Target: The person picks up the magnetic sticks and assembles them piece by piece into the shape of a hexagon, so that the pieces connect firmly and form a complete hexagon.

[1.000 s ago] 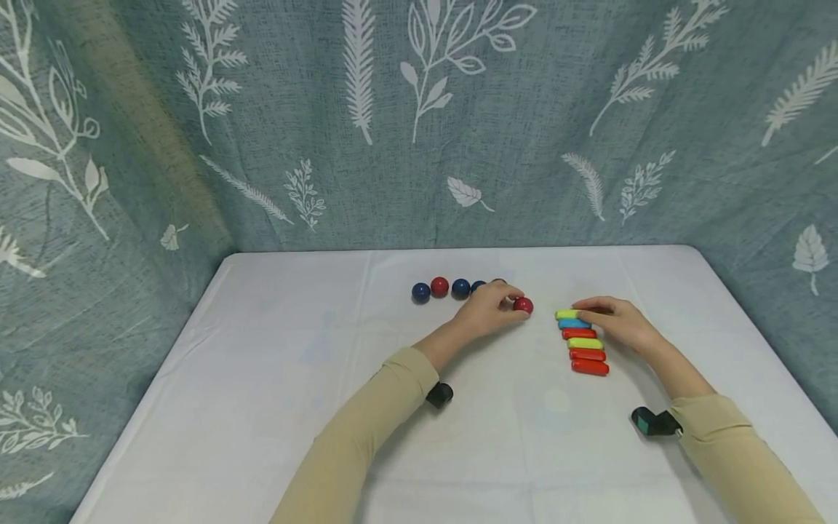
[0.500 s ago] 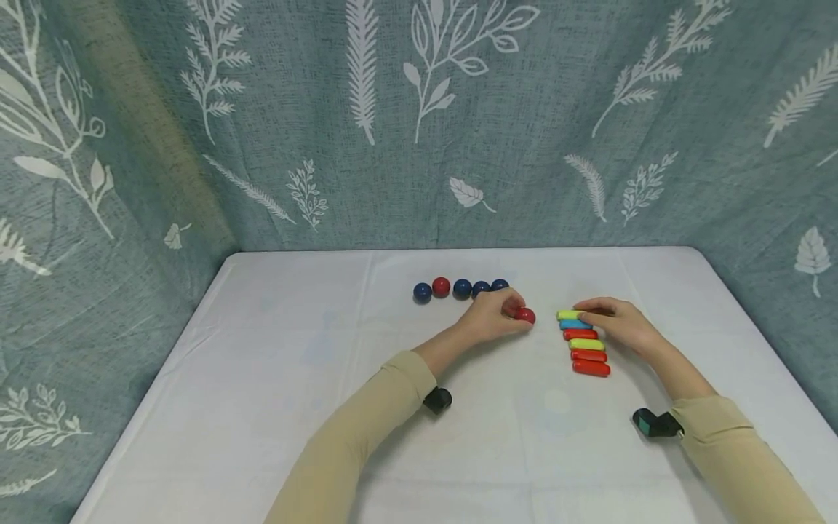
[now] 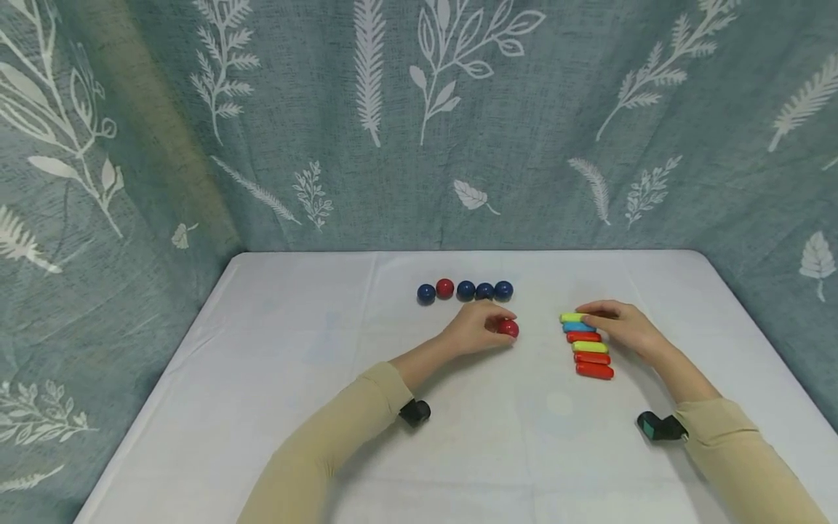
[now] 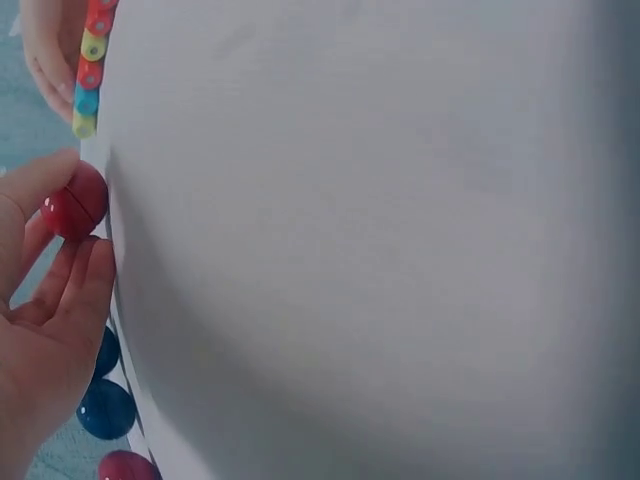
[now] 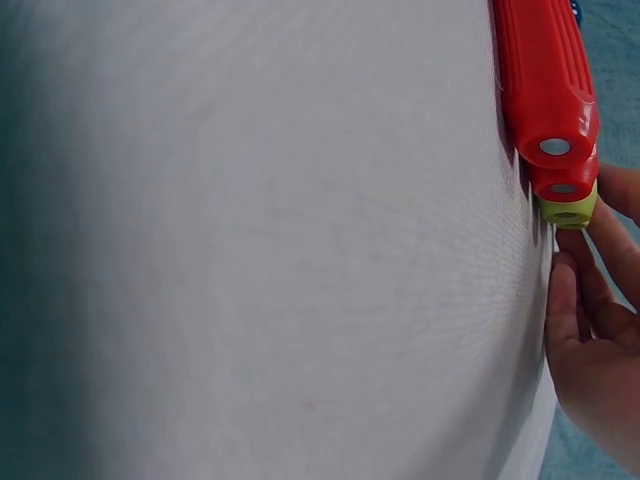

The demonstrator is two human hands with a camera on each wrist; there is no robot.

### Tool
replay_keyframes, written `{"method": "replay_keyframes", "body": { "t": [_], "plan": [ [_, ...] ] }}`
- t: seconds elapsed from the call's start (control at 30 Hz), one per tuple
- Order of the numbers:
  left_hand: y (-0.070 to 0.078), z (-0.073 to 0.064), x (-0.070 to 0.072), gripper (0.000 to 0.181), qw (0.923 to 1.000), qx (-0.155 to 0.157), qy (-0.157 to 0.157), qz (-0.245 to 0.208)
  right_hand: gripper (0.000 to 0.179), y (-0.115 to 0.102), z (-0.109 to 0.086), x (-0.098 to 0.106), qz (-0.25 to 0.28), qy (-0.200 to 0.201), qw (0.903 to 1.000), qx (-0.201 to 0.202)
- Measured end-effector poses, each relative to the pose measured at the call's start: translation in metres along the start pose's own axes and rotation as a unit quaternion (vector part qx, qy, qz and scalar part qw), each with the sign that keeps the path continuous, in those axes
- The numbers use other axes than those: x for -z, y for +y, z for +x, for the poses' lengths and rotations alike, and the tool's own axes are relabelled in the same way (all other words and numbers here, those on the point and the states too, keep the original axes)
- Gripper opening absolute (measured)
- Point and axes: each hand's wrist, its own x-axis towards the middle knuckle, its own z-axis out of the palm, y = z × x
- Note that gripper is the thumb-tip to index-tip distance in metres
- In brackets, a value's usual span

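A leafy curtain (image 3: 393,182) hangs behind the white bench (image 3: 262,364) I'm facing. Left to right: five balls (image 3: 465,290) in a row, four blue, one red; just in front, the left hand (image 3: 473,327), grip part-closed around another red ball (image 3: 508,329); six sticks (image 3: 584,337), three red, two yellow, one blue; the right hand (image 3: 625,326) pinching the farthest, yellow stick (image 3: 572,318).

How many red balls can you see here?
2: one red ball is held in the person's left hand; the other red ball sits farther back, between two blue balls. Another could be hidden, though none shows.
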Motion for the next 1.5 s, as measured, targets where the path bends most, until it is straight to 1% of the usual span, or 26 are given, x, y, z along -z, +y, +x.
{"method": "replay_keyframes", "body": {
  "t": [0.07, 0.13, 0.23, 0.37, 0.47, 0.67, 0.87, 0.97, 1.03, 1.13, 1.3, 1.4, 1.5],
  "plan": [
    [-0.001, -0.005, 0.003, 0.037, 1.0000, -0.002, -0.002, 0.000, 0.055, 0.000, 0.000, 0.001, -0.003, 0.000, 1.0000, -0.002],
    [-0.001, -0.011, 0.005, 0.036, 0.9999, 0.003, -0.002, -0.010, 0.055, 0.001, 0.000, 0.001, -0.004, 0.000, 1.0000, -0.003],
    [-0.001, -0.020, 0.008, 0.035, 0.9992, 0.023, 0.001, -0.034, 0.055, 0.002, 0.000, 0.002, -0.006, -0.002, 1.0000, -0.001],
    [-0.001, -0.032, 0.011, 0.034, 0.9959, 0.052, 0.008, -0.074, 0.056, 0.002, 0.000, 0.002, -0.006, -0.006, 1.0000, 0.001],
    [-0.001, -0.041, 0.014, 0.036, 0.9937, 0.059, 0.015, -0.094, 0.056, 0.001, 0.000, 0.002, -0.004, -0.007, 1.0000, 0.001],
    [-0.004, -0.060, 0.021, 0.040, 0.9959, 0.053, 0.023, -0.070, 0.057, 0.000, 0.001, 0.002, -0.003, -0.007, 1.0000, -0.001],
    [-0.006, -0.081, 0.029, 0.036, 0.9958, 0.071, 0.030, -0.050, 0.057, 0.000, 0.002, 0.002, -0.003, -0.011, 0.9999, -0.005],
    [-0.006, -0.090, 0.032, 0.035, 0.9945, 0.080, 0.039, -0.055, 0.056, -0.001, 0.001, 0.003, -0.002, -0.010, 0.9999, -0.003],
    [-0.007, -0.096, 0.034, 0.034, 0.9937, 0.080, 0.046, -0.063, 0.055, -0.001, 0.000, 0.003, -0.002, -0.010, 0.9999, -0.002],
    [-0.007, -0.104, 0.035, 0.033, 0.9915, 0.093, 0.051, -0.075, 0.056, -0.001, 0.000, 0.003, -0.001, -0.012, 0.9999, 0.000],
    [-0.007, -0.117, 0.036, 0.036, 0.9892, 0.111, 0.061, -0.073, 0.057, 0.000, 0.000, 0.002, -0.001, -0.013, 0.9999, -0.003],
    [-0.007, -0.125, 0.037, 0.037, 0.9886, 0.115, 0.067, -0.070, 0.057, 0.000, 0.000, 0.002, -0.002, -0.012, 0.9999, -0.002],
    [-0.007, -0.135, 0.039, 0.035, 0.9875, 0.116, 0.073, -0.079, 0.057, -0.001, 0.000, 0.003, -0.003, -0.012, 0.9999, -0.001]
  ]
}}
